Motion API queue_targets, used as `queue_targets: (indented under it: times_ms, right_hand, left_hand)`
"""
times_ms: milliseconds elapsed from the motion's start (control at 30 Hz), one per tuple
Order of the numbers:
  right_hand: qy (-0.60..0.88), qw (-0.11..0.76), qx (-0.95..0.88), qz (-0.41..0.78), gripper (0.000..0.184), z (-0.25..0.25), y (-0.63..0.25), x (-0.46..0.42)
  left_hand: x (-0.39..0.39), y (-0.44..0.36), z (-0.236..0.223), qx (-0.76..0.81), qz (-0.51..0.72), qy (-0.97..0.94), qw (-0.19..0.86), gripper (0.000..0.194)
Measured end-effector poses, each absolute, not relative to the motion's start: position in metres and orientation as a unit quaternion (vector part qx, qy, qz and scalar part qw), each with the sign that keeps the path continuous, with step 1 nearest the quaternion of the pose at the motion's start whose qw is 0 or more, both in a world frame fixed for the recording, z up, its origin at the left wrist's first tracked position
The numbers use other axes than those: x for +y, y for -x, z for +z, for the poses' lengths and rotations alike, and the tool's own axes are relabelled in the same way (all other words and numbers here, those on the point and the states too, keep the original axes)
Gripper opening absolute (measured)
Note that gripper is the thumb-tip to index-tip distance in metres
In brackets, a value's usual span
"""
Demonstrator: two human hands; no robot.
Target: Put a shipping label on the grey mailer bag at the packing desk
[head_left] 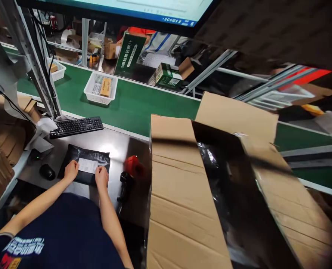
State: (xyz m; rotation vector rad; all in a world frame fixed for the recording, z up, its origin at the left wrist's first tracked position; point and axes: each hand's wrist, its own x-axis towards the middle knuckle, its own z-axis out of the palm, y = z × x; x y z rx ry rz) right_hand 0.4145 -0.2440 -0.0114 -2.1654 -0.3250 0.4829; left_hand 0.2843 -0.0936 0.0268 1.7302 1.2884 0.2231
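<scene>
A black plastic mailer bag lies flat on the metal worktop, with a white printed shipping label over its middle. My left hand is closed, its fingertips pinching the label's left end. At the label's right end, my right hand is closed in a similar pinch. Whether the label is fully stuck to the bag, I cannot tell. To the right of the bag are a black handheld scanner and a red tape dispenser, both a little blurred. A black computer mouse sits left of the bag.
A black keyboard lies behind the bag. Beyond it runs a green conveyor belt carrying a white basket with a small box. A large open cardboard carton fills the right side. A monitor hangs overhead.
</scene>
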Motion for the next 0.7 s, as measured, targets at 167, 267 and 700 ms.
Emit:
queue_targets:
  times_ms: [167,267,700]
  right_hand:
    - [0.897,0.365,-0.183,0.169,0.014,-0.014,-0.413,-0.249]
    - [0.871,0.353,-0.303,0.156,0.036,-0.015,-0.405,-0.242]
    - [0.876,0.393,-0.234,0.151,0.059,-0.006,-0.427,-0.279]
  left_hand:
    - [-0.094,-0.281,0.036,0.467,0.086,-0.784,0.4,0.009]
    - [-0.099,-0.287,0.039,0.358,0.102,-0.827,0.421,0.012]
    - [-0.095,-0.264,0.022,0.372,0.057,-0.83,0.411,0.083]
